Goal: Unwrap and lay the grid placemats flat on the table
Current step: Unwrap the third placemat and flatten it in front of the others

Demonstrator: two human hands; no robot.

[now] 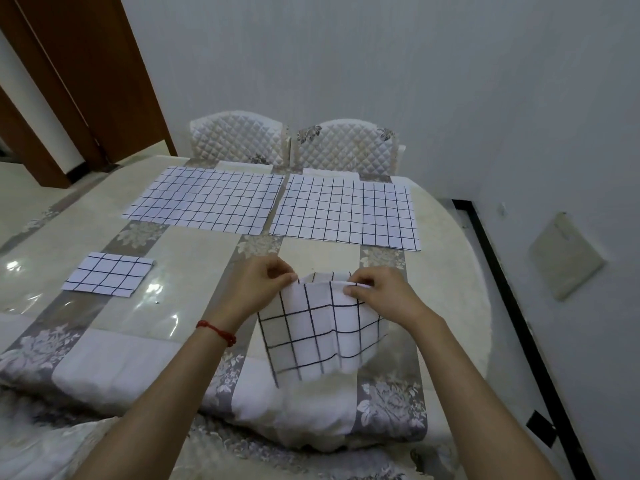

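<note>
Two white placemats with a black grid lie flat side by side at the far end of the table, the left placemat (207, 201) and the right placemat (346, 213). A third, folded placemat (109, 274) rests on the table's left side. A fourth, folded placemat (320, 329) hangs lifted above the near part of the table. My left hand (259, 285) pinches its upper left edge. My right hand (377, 294) pinches its upper right edge, and the layers part at the top.
The table (194, 258) carries a floral cloth under a clear glossy cover. Two quilted white chairs (239, 140) stand at its far end against the wall. A brown door (79, 81) is at the back left. A beige panel (564, 258) leans against the right wall.
</note>
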